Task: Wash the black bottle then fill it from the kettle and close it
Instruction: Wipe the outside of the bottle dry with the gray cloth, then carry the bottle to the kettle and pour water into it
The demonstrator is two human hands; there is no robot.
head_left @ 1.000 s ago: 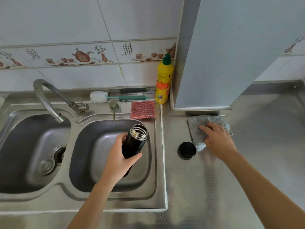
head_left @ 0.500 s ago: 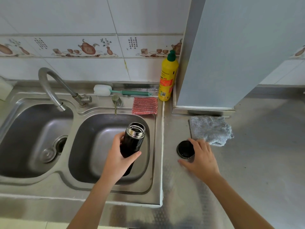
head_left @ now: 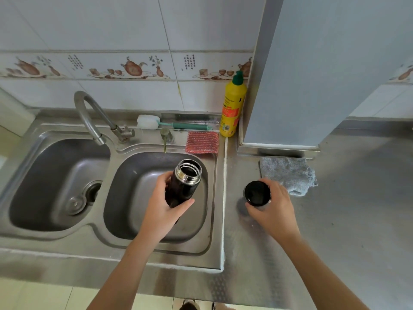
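The left hand (head_left: 161,206) is wrapped around the black bottle (head_left: 182,186), fingers and thumb curled about its lower body, holding it above the right basin of the sink (head_left: 214,220). The bottle's long axis runs nearly upright, tipped a little so its open steel mouth leans up and away from the person, toward the tiled wall. The right hand (head_left: 271,208) grips the black cap (head_left: 257,193) from the side, fingers curled round it, just above the counter (head_left: 335,220) to the right of the sink. Cap and mouth are near each other, with the sink's right rim between them; the cap lies to the right of the bottle, so the right hand is the nearer one to bring it across.

The bottle's body is matte black and cylindrical, its threaded neck bright polished metal. The cap is a round, glossy black disc. A grey, nubby cloth (head_left: 288,173) lies crumpled beyond the cap on the counter. No kettle is in view, so filling likely still lies ahead.
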